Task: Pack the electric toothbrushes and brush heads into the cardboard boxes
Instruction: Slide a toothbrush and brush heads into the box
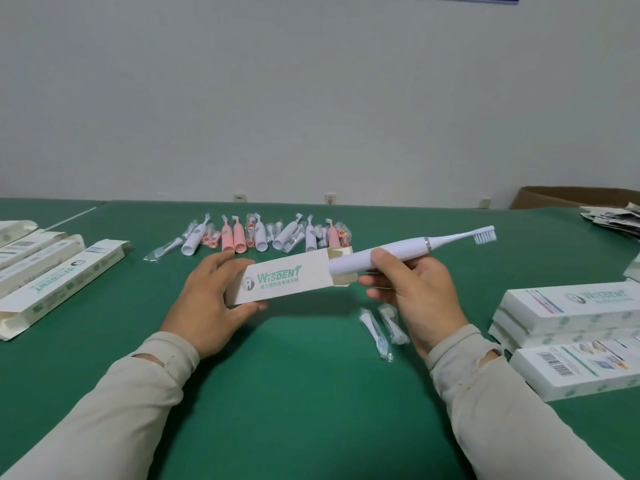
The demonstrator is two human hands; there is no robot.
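Note:
My left hand (211, 299) grips a beige cardboard box (287, 280) printed "WISDENT", held above the green table with its right end open. My right hand (408, 292) holds a white electric toothbrush (408, 249) by its handle; the base of the handle sits inside the box's open end and the brush head points up to the right. Two bagged brush heads (382, 330) lie on the table just below my right hand. A row of white and pink toothbrushes and bagged heads (263, 237) lies further back.
Open empty boxes (59, 282) lie at the left. Stacked closed boxes (568, 337) stand at the right. A pile of leaflets (616, 220) and a brown carton (571, 197) sit at the far right. The green table (294, 393) spreads in front of me.

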